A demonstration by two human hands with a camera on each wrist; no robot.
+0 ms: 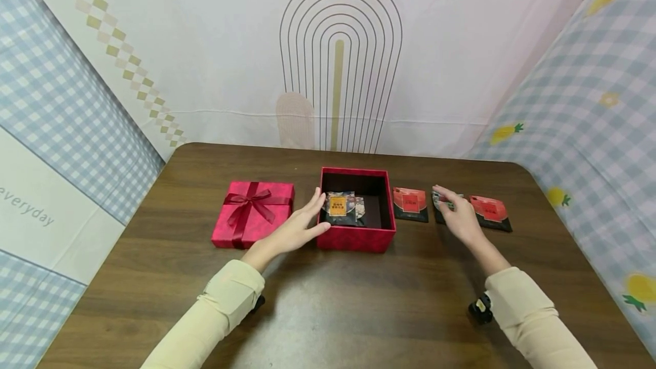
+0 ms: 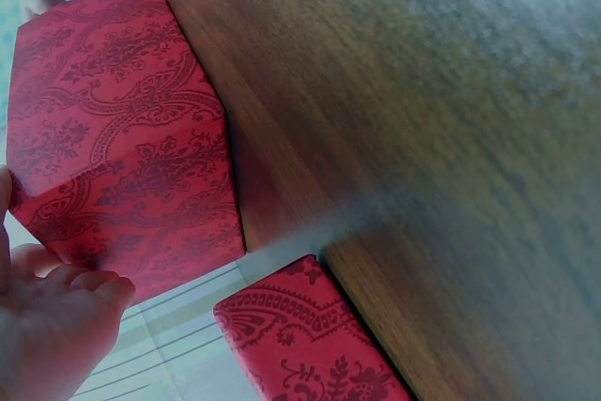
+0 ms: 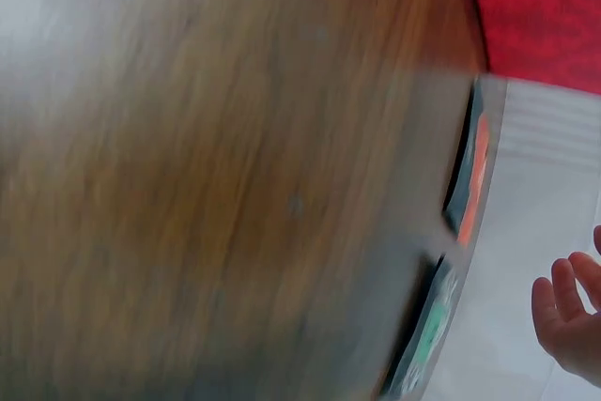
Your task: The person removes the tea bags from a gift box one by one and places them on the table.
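Note:
A red patterned gift box (image 1: 353, 240) stands uncovered at the middle of the table. My left hand (image 1: 293, 232) is at its left side, fingers extended and thumb at the front rim. Inside the box lie a dark packet with an orange label (image 1: 338, 207) and a second packet (image 1: 360, 207) partly behind it. My right hand (image 1: 461, 218) hovers over a packet with a green label (image 3: 424, 340), covering part of it in the head view; its fingers are loosely bent with nothing between them. Red-and-black packets lie on either side, one nearer the box (image 1: 411, 203), one farther right (image 1: 490, 211).
The red box lid (image 1: 256, 209) with a dark red ribbon bow lies left of the box. All sit on a brown wooden table (image 1: 359, 300). A white patterned cloth (image 1: 230, 61) hangs behind, with checked cloths at both sides.

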